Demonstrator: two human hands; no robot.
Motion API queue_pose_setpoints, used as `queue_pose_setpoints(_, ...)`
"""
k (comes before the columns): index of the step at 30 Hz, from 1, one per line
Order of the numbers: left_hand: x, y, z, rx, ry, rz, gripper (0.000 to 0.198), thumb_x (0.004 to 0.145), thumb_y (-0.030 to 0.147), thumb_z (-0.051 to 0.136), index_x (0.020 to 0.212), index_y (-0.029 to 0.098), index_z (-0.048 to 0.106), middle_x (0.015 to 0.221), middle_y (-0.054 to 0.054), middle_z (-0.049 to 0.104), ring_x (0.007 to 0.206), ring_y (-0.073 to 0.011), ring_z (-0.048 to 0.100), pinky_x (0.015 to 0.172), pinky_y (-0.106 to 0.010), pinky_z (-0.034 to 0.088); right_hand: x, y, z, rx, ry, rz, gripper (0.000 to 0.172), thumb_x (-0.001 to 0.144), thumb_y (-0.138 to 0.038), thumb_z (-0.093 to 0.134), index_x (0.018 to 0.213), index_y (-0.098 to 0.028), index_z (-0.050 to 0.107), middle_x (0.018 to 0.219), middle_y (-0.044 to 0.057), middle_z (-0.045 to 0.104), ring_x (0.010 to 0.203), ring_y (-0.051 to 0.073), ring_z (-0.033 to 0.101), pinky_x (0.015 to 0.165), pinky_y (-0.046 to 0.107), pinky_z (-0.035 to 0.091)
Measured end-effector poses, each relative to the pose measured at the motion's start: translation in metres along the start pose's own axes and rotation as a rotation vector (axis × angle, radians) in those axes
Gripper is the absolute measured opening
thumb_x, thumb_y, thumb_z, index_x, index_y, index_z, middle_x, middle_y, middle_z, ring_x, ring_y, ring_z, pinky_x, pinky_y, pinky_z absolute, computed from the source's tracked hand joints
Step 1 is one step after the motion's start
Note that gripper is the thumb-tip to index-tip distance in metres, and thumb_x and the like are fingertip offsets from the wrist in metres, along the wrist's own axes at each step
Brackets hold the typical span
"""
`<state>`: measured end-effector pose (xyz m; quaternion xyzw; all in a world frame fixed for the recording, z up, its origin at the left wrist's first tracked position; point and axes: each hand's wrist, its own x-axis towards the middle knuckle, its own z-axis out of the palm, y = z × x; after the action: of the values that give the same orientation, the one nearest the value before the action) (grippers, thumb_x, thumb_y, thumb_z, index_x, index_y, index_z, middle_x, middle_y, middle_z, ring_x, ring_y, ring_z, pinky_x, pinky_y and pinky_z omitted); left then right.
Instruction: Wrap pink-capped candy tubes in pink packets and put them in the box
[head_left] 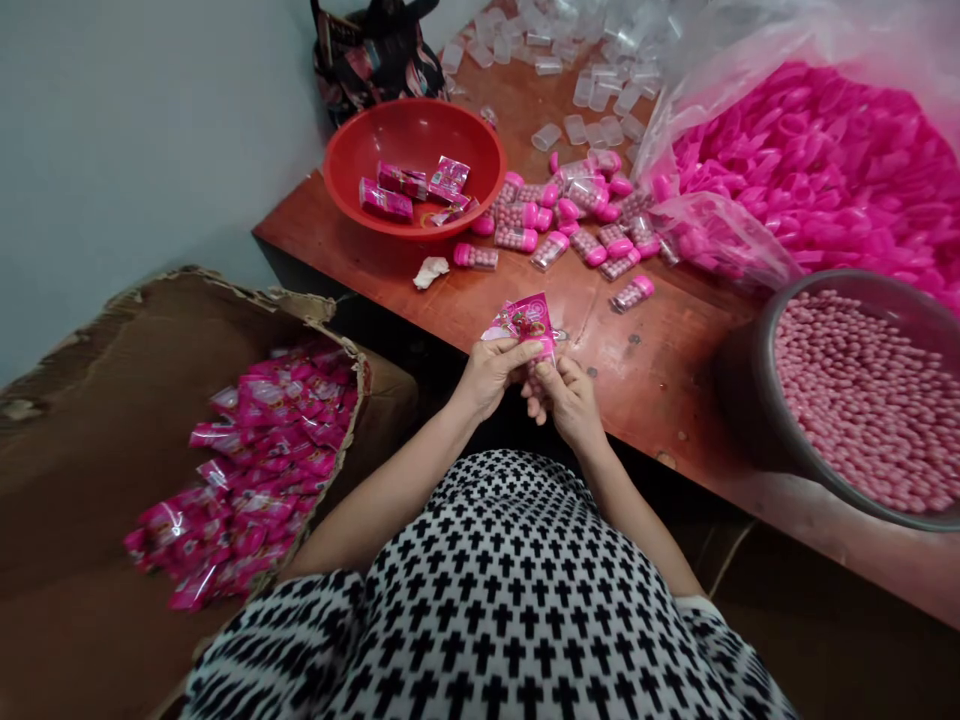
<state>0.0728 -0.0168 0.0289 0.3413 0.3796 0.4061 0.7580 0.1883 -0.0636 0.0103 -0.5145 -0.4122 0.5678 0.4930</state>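
Observation:
Both my hands meet at the near edge of the wooden table (660,370). My left hand (491,375) pinches a pink printed packet (529,322) from the left, fingers closed on it. My right hand (566,400) is closed under the packet, gripping its lower part, with what looks like a small candy-filled tube partly hidden in the fingers. Several filled tubes with pink caps (570,225) lie in a cluster further back on the table.
A red bowl (352,160) holds a few wrapped packets. A grey bowl (750,400) of pink candies sits at right. A clear bag of pink caps (817,170) and empty clear tubes (592,90) lie behind. A cardboard box (97,420) at left holds finished packets (255,470).

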Motion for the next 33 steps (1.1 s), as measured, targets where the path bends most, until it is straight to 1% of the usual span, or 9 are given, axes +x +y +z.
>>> queue_pose_setpoints(6,-0.002,-0.007,0.009,-0.074,0.162,0.075,0.03,0.061,0.038,0.079,0.063,0.012,0.065,0.054,-0.001,0.06,0.04,-0.0094,0.051,0.038,-0.022,0.04,-0.001,0.001,0.0,-0.302,0.16,-0.155,0.029,0.083,-0.05,0.058,0.085,-0.022,0.053,0.053,-0.007,0.054,0.04,0.006,0.05,0.038,0.017,0.041)
queue_pose_setpoints(8,-0.004,-0.008,0.009,-0.041,0.15,0.083,0.029,0.064,0.039,0.078,0.063,0.013,0.065,0.053,-0.001,0.06,0.04,-0.0092,0.051,0.037,-0.022,0.039,-0.001,0.0,0.001,-0.23,0.122,-0.127,0.03,0.082,-0.051,0.058,0.084,-0.022,0.053,0.055,-0.006,0.057,0.039,0.007,0.05,0.036,0.018,0.041)
queue_pose_setpoints(12,-0.008,-0.005,0.0,0.017,0.069,0.018,0.036,0.064,0.043,0.077,0.056,0.012,0.062,0.045,-0.001,0.055,0.037,-0.0099,0.05,0.038,-0.022,0.039,-0.002,0.001,0.005,0.135,-0.005,0.066,0.037,0.079,-0.057,0.057,0.08,-0.021,0.049,0.059,-0.005,0.061,0.036,0.007,0.051,0.029,0.018,0.038)
queue_pose_setpoints(14,-0.009,-0.003,-0.004,0.037,0.031,0.001,0.036,0.063,0.042,0.078,0.055,0.011,0.062,0.047,-0.003,0.057,0.038,-0.0109,0.052,0.041,-0.023,0.041,-0.002,0.003,0.007,0.224,-0.027,0.114,0.038,0.079,-0.057,0.059,0.079,-0.021,0.049,0.059,-0.005,0.061,0.036,0.007,0.051,0.028,0.017,0.038)
queue_pose_setpoints(16,-0.009,-0.001,-0.006,0.048,0.025,0.016,0.035,0.063,0.041,0.078,0.058,0.01,0.063,0.049,-0.004,0.058,0.04,-0.0109,0.052,0.041,-0.023,0.042,-0.003,0.004,0.009,0.205,-0.022,0.093,0.036,0.079,-0.054,0.06,0.081,-0.02,0.05,0.06,-0.005,0.061,0.038,0.007,0.054,0.031,0.016,0.041)
queue_pose_setpoints(22,-0.007,-0.004,-0.001,0.003,0.146,0.07,0.031,0.062,0.038,0.079,0.06,0.012,0.062,0.048,0.001,0.055,0.037,-0.0086,0.048,0.034,-0.02,0.036,-0.004,0.003,0.01,-0.033,0.051,-0.05,0.028,0.083,-0.046,0.06,0.087,-0.019,0.053,0.06,-0.007,0.06,0.039,0.005,0.054,0.035,0.014,0.044)
queue_pose_setpoints(29,-0.01,-0.001,-0.011,0.051,-0.06,-0.063,0.036,0.063,0.042,0.077,0.056,0.01,0.062,0.044,-0.002,0.056,0.036,-0.0113,0.051,0.038,-0.023,0.04,-0.006,0.003,0.015,0.333,-0.083,0.127,0.038,0.078,-0.055,0.062,0.074,-0.018,0.052,0.058,-0.005,0.061,0.035,0.006,0.052,0.028,0.014,0.04)
queue_pose_setpoints(31,-0.012,-0.001,-0.013,0.052,-0.063,-0.074,0.034,0.065,0.041,0.076,0.058,0.01,0.064,0.043,-0.001,0.054,0.035,-0.0114,0.051,0.037,-0.023,0.039,-0.006,0.004,0.015,0.302,-0.055,0.107,0.036,0.078,-0.053,0.063,0.077,-0.018,0.053,0.059,-0.005,0.061,0.038,0.006,0.054,0.031,0.015,0.043)
queue_pose_setpoints(33,-0.013,-0.002,-0.013,0.058,0.014,-0.042,0.031,0.064,0.038,0.078,0.061,0.01,0.066,0.048,-0.002,0.057,0.038,-0.0104,0.052,0.039,-0.022,0.04,-0.006,0.006,0.014,0.261,-0.029,0.074,0.034,0.077,-0.051,0.065,0.083,-0.019,0.055,0.062,-0.006,0.062,0.043,0.007,0.059,0.036,0.016,0.049)
